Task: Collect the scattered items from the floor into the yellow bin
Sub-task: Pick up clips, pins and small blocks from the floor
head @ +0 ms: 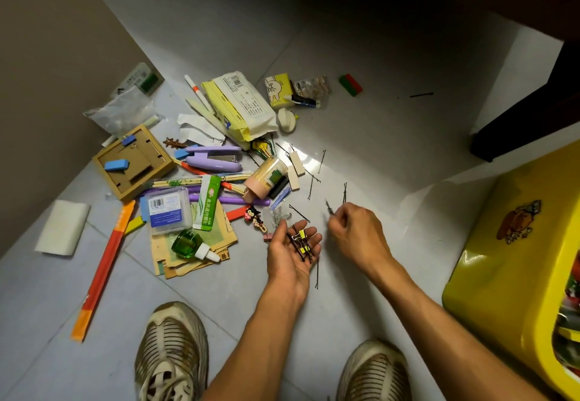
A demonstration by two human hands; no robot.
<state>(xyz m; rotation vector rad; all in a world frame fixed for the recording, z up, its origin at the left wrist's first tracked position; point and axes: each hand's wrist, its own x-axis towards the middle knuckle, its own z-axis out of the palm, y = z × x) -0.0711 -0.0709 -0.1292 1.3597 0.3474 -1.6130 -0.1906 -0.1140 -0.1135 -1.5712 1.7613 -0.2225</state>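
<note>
Two worn sneakers (pixel 172 350) frame the bottom edge of the head view, and both forearms reach out between them over the grey tiled floor (pixel 219 291). Palm up, the left hand (pixel 293 251) lies flat with its fingers relaxed and slightly spread, serving as a tray for a small heap of black hairpins (pixel 298 245) and yellow binder clips (pixel 302 234). Just beside it, the right hand (pixel 357 234) curls its fingertips together, pinching what looks like another thin pin near the floor. To do this well, I judge it best to slide each pin by its closed end, lift it with thumb and forefinger, and keep the left palm level so nothing rolls off. More loose pins (pixel 314 181) lie scattered just beyond the hands. At the right edge stands the yellow bin (pixel 502 259), with some colourful things already inside, though they are too cut off to identify. Beyond, the main pile holds a purple stapler (pixel 213 157) and a green bottle (pixel 188 243).
</note>
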